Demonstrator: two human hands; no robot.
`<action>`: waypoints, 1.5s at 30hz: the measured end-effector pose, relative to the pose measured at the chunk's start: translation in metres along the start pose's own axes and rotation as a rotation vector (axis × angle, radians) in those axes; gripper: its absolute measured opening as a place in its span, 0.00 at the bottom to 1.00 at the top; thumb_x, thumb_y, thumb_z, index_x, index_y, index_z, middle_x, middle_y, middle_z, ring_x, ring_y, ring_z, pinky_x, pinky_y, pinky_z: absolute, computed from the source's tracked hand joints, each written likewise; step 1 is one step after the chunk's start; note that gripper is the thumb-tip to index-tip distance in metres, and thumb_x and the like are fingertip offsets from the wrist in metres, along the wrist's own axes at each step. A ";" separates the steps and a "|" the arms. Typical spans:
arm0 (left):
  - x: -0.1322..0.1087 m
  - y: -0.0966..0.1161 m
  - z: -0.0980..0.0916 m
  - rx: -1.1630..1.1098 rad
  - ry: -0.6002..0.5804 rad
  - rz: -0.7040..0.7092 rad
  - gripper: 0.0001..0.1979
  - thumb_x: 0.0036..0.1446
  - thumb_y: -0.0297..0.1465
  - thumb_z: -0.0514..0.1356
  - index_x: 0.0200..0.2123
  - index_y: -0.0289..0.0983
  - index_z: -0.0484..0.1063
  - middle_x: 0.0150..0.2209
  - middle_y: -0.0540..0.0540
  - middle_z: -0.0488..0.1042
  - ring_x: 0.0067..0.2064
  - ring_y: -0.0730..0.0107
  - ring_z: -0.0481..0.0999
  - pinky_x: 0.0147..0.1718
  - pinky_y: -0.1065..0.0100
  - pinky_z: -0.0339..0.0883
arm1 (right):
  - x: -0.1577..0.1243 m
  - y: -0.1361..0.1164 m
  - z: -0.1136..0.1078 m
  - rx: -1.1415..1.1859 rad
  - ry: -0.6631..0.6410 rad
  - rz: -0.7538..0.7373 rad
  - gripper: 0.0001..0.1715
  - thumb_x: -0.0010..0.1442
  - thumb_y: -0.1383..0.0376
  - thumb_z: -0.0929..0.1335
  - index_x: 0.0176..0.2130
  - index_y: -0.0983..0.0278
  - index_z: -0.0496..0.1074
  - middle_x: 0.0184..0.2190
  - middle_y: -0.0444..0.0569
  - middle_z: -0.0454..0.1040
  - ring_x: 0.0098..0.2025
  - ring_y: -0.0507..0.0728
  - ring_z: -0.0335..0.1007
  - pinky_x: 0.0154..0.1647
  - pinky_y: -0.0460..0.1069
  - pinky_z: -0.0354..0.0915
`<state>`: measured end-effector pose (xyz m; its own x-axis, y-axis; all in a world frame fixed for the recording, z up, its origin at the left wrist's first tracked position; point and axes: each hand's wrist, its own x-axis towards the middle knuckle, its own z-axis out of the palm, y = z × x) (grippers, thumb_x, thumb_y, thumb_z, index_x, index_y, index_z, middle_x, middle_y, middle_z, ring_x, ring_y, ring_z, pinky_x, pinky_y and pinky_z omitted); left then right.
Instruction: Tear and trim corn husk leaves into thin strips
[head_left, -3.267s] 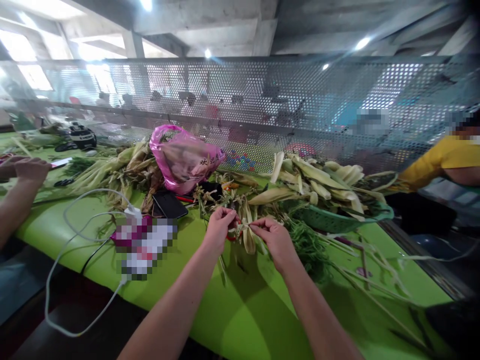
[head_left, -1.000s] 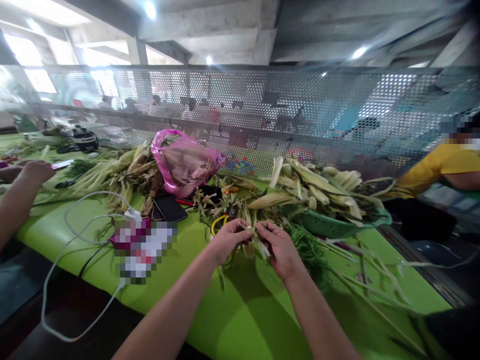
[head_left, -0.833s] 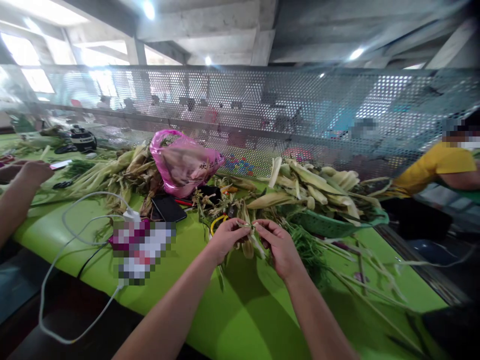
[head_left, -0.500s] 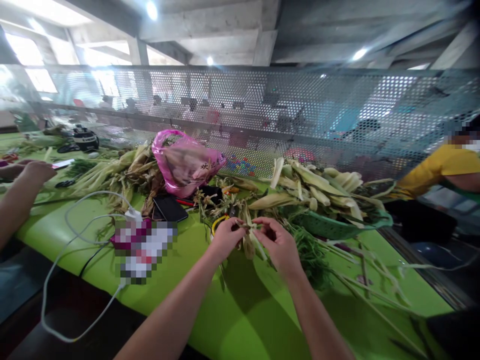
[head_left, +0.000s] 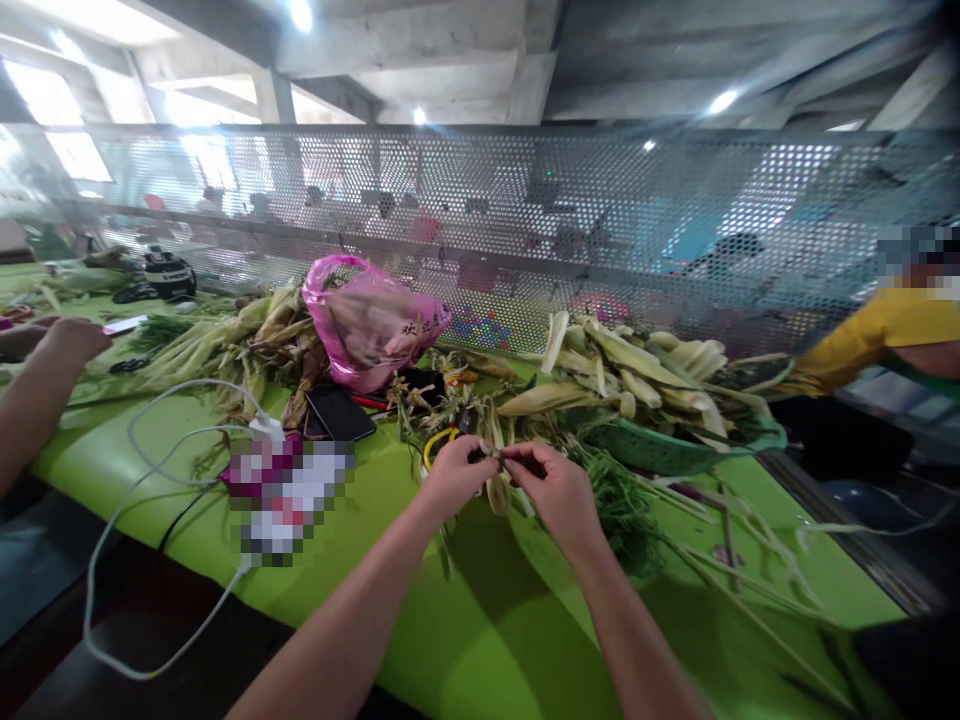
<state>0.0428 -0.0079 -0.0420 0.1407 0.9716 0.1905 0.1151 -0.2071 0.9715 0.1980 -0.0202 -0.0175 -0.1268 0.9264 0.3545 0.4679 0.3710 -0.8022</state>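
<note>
My left hand (head_left: 463, 470) and my right hand (head_left: 553, 485) meet over the green table (head_left: 480, 630), fingertips pinched close together. Between them is a pale corn husk strip (head_left: 498, 495) that hangs below the fingers. Its gripped part is mostly hidden by the fingertips. Behind my left hand shows the yellow handle of a pair of scissors (head_left: 433, 447). A heap of dry husks (head_left: 517, 402) lies just beyond both hands. Beside my right hand sits a bunch of thin green stems (head_left: 622, 515).
A green basket (head_left: 675, 455) heaped with husks stands at right. Farther back is a pink plastic bag (head_left: 367, 330). A black phone (head_left: 340, 413) and a power strip with white cables (head_left: 259, 465) lie at left. Co-workers sit on both sides; a perforated metal screen (head_left: 487, 230) runs behind.
The fingertips of both hands have come closer together over the husk strip, covering more of it. My right hand has shifted slightly left.
</note>
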 end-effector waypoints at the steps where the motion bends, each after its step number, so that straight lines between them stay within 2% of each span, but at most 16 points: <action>1: 0.000 0.001 0.000 -0.016 -0.012 -0.010 0.05 0.48 0.30 0.56 0.25 0.34 0.69 0.21 0.54 0.64 0.22 0.78 0.61 0.23 0.74 0.53 | 0.000 0.000 0.000 0.016 -0.002 0.009 0.12 0.54 0.58 0.68 0.35 0.63 0.75 0.27 0.47 0.76 0.27 0.55 0.69 0.31 0.49 0.66; 11: -0.001 0.004 0.003 -0.098 0.025 -0.059 0.10 0.50 0.36 0.58 0.30 0.34 0.72 0.20 0.54 0.63 0.22 0.78 0.60 0.24 0.74 0.55 | 0.003 0.004 0.006 0.455 0.029 0.194 0.13 0.47 0.58 0.72 0.31 0.63 0.72 0.25 0.43 0.68 0.25 0.51 0.61 0.24 0.45 0.61; 17: -0.002 0.008 0.001 -0.073 0.041 -0.059 0.12 0.50 0.37 0.58 0.29 0.34 0.73 0.21 0.54 0.64 0.23 0.78 0.60 0.25 0.74 0.55 | 0.003 0.001 0.005 0.398 0.043 0.147 0.15 0.47 0.56 0.73 0.32 0.63 0.72 0.25 0.43 0.68 0.26 0.52 0.61 0.25 0.46 0.61; 22: -0.003 0.010 -0.002 0.067 0.098 -0.030 0.10 0.50 0.35 0.58 0.28 0.34 0.74 0.22 0.53 0.67 0.24 0.76 0.62 0.27 0.74 0.57 | 0.003 0.002 -0.001 0.397 0.077 0.133 0.14 0.50 0.58 0.72 0.35 0.63 0.72 0.29 0.45 0.69 0.30 0.53 0.63 0.26 0.45 0.61; 25: -0.003 0.010 -0.003 0.144 0.088 -0.023 0.10 0.51 0.34 0.56 0.28 0.33 0.74 0.23 0.52 0.68 0.25 0.75 0.64 0.27 0.74 0.58 | 0.002 0.002 -0.005 0.381 0.090 0.098 0.13 0.51 0.60 0.72 0.37 0.63 0.72 0.29 0.45 0.69 0.30 0.52 0.63 0.28 0.45 0.62; 31: -0.004 0.013 -0.007 0.313 -0.074 0.041 0.11 0.52 0.35 0.56 0.30 0.35 0.77 0.28 0.50 0.73 0.32 0.70 0.70 0.34 0.72 0.63 | 0.004 0.007 -0.007 0.337 0.112 0.045 0.13 0.53 0.59 0.71 0.38 0.62 0.72 0.31 0.45 0.71 0.31 0.53 0.64 0.34 0.48 0.63; 35: -0.005 0.015 -0.007 0.307 -0.200 0.125 0.10 0.53 0.34 0.57 0.32 0.37 0.77 0.34 0.48 0.74 0.38 0.68 0.71 0.40 0.72 0.63 | 0.007 0.017 -0.004 0.296 0.127 0.029 0.12 0.53 0.60 0.71 0.38 0.62 0.73 0.31 0.45 0.72 0.32 0.54 0.65 0.35 0.48 0.63; 38: -0.005 0.015 -0.007 0.186 -0.255 0.106 0.10 0.53 0.34 0.58 0.33 0.35 0.76 0.34 0.47 0.73 0.39 0.69 0.71 0.42 0.71 0.63 | 0.008 0.019 -0.004 0.268 0.099 0.051 0.12 0.52 0.59 0.71 0.37 0.62 0.73 0.30 0.46 0.73 0.31 0.54 0.66 0.34 0.48 0.63; 41: -0.008 0.018 -0.008 -0.012 -0.323 0.013 0.08 0.51 0.33 0.60 0.31 0.34 0.74 0.32 0.48 0.73 0.36 0.70 0.71 0.42 0.70 0.63 | 0.008 0.019 -0.008 0.244 0.027 0.102 0.14 0.53 0.57 0.70 0.38 0.63 0.73 0.30 0.47 0.74 0.32 0.56 0.69 0.34 0.50 0.64; 43: -0.011 0.021 -0.009 -0.152 -0.447 -0.065 0.08 0.48 0.33 0.63 0.30 0.34 0.74 0.30 0.50 0.72 0.34 0.72 0.70 0.40 0.70 0.63 | 0.008 0.021 -0.012 0.157 0.001 0.127 0.16 0.54 0.55 0.69 0.38 0.63 0.74 0.31 0.48 0.76 0.32 0.57 0.70 0.36 0.51 0.65; 45: -0.016 0.024 -0.009 -0.274 -0.638 -0.128 0.10 0.45 0.35 0.66 0.29 0.34 0.74 0.29 0.50 0.73 0.32 0.73 0.70 0.39 0.70 0.64 | 0.009 0.023 -0.015 -0.002 0.020 0.121 0.16 0.54 0.55 0.68 0.38 0.63 0.75 0.35 0.50 0.77 0.32 0.58 0.70 0.37 0.52 0.64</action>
<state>0.0342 -0.0268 -0.0206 0.7016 0.7117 0.0339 -0.0710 0.0225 0.9972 0.2207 -0.0045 -0.0251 -0.0521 0.9630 0.2643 0.4803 0.2562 -0.8389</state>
